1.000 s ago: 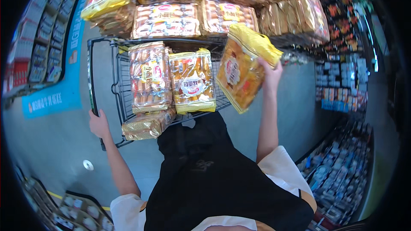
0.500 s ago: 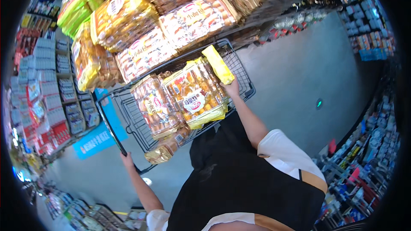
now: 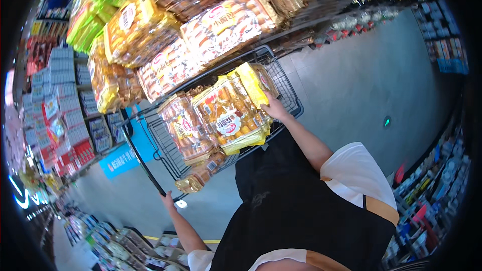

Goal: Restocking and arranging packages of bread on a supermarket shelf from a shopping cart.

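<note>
A black wire shopping cart (image 3: 297, 104) stands in front of me, loaded with clear-wrapped packs of small bread rolls. My left hand (image 3: 167, 201) is closed round the near end of the cart's dark push handle (image 3: 143, 166). My right hand (image 3: 272, 108) grips the edge of a yellow-ended bread pack (image 3: 250, 84) at the cart's right side. This pack leans against a large yellow-trimmed bread pack (image 3: 228, 113). To the left of that one lies a brown-and-white bread pack (image 3: 182, 125). A smaller gold-ended pack (image 3: 193, 180) rests at the cart's near edge.
Beyond the cart, a display is piled with bread packs (image 3: 226, 20) and green packs (image 3: 95, 17). Shelves of boxed goods (image 3: 65, 115) stand at left. Grey floor (image 3: 346, 80) stretches to the right, toward crowded shelves (image 3: 432, 190). A blue floor sticker (image 3: 125, 158) lies beside the cart.
The yellow-ended pack in my right hand has turned so its clear side shows, and sits closer against the large pack. The whole view has shifted slightly. My left hand stays on the handle.
</note>
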`<state>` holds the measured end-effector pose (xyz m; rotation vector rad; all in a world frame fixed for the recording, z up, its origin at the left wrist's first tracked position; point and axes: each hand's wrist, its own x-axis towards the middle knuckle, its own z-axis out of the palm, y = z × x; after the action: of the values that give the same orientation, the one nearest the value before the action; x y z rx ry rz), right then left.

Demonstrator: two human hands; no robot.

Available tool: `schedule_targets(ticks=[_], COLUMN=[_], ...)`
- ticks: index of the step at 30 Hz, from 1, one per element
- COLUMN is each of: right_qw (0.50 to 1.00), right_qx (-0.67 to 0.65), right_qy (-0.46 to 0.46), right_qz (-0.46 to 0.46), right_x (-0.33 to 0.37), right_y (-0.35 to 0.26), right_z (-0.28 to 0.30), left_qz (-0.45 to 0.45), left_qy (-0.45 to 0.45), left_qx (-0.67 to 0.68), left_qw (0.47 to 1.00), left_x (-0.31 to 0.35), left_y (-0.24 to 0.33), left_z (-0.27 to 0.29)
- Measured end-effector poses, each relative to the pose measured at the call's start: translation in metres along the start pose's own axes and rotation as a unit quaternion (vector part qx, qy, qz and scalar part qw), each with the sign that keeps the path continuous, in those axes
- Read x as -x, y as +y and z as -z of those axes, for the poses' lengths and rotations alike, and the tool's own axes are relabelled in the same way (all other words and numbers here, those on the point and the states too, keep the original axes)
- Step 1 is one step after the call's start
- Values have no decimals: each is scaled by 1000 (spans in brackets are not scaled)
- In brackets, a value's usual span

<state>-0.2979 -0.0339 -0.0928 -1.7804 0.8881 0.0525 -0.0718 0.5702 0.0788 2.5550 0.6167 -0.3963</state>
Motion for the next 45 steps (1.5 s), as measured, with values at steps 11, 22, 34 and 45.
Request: schedule_targets(ticks=[11, 22, 34, 45], right_qw=[990, 906, 784, 729], right_qx=[106, -376, -618, -681], right_qy=[-20, -124, 24, 69], right_qz=[95, 148, -46, 10], right_x=[-23, -137, -269, -253], right_y=[-84, -388, -469, -518], right_z=[35, 10, -30, -45], left_qz=[-24, -24, 4, 11], left_qy=[11, -46, 67, 91], left_qx=[-58, 170, -7, -57], left_qw=[998, 984, 998, 994], left_x=[-40, -54, -33, -21], left_y=[-27, -14, -2, 27], left_z=[-9, -11, -10, 8])
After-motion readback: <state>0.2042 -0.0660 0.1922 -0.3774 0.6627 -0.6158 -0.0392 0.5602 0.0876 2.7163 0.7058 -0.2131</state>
